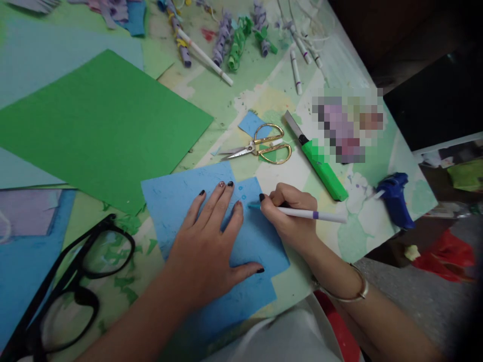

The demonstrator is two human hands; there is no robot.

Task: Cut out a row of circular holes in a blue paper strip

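Note:
My left hand lies flat with its fingers spread, pressing on a sheet of blue paper. In my right hand is a white marker pen with a purple band, its teal tip at the paper just right of my left fingertips. Small drawn circles show on the paper near that tip. Gold-handled scissors rest beyond the paper, partly over a blue scrap. Further right lies a box cutter with a green handle and its blade out.
Green paper covers the left side. Black-framed glasses lie at the lower left among green scraps. Curled paper rolls and several markers are at the back. A blue glue gun sits near the right edge.

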